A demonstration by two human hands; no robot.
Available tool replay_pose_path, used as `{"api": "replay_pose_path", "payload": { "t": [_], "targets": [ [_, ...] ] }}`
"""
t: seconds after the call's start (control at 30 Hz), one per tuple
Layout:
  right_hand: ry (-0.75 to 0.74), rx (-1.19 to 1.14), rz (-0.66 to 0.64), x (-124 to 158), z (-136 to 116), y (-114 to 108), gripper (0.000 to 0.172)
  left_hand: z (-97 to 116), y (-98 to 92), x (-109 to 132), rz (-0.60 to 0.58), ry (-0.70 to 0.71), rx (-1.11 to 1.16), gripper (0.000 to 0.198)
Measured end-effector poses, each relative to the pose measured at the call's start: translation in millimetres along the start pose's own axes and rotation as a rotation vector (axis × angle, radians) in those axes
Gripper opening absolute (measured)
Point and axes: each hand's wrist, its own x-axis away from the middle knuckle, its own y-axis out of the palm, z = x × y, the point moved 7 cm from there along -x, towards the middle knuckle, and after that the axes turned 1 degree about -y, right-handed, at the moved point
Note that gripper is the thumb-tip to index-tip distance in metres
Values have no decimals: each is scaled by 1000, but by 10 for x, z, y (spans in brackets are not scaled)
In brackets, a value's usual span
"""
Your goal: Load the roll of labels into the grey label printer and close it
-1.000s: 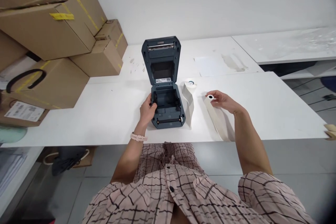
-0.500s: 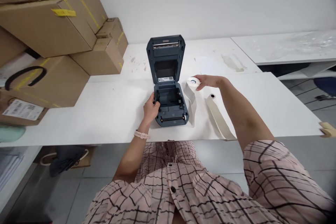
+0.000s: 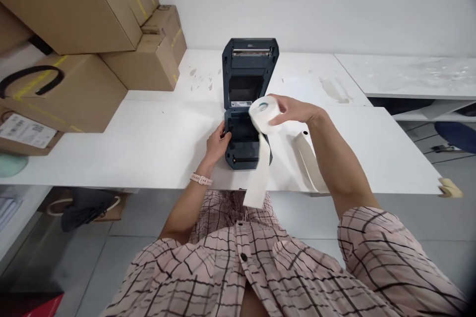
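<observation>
Box label (image 3: 24, 130), printer sticker (image 3: 241, 104), both unreadable

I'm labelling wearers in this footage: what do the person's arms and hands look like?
Both forearms are bare. A pale pink wristband sits behind the left hand; the right hand wears nothing visible. A short pink sleeve with dark checks covers the right upper arm.

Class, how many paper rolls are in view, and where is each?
2. One roll is in the right hand's grip above the open printer, its tail hanging down. The other roll lies on the table right of the printer, partly behind the forearm.
</observation>
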Motion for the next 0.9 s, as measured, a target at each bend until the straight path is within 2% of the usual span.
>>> {"api": "replay_pose_path", "payload": {
  "t": [0.07, 0.17, 0.33, 0.5, 0.6, 0.7, 0.8, 0.9],
  "targets": [
    [31, 265, -86, -166, -239, 207, 67, 16, 20, 9, -27, 4, -4, 63],
    [129, 581, -167, -406, -375, 468, 63, 31, 24, 23, -36, 12, 2, 62],
    [238, 823, -257, -667, -246, 733, 66, 11, 23, 34, -28, 8, 4, 62],
    [246, 850, -283, -716, -73, 835, 69, -36, 49, 7, -26, -12, -2, 63],
    [159, 780, -178, -499, -83, 847, 69, -48, 56, 3, -29, -8, -6, 62],
    [-22, 673, 16, -37, -204, 938, 53, -32, 55, 26, -35, 11, 4, 60],
    [-115, 578, 145, 461, -267, 1173, 47, -10, 50, 43, -35, 30, 22, 60],
    [-113, 577, 195, 723, -258, 1428, 48, 3, 51, 30, -24, 25, 36, 59]
  ]
}}
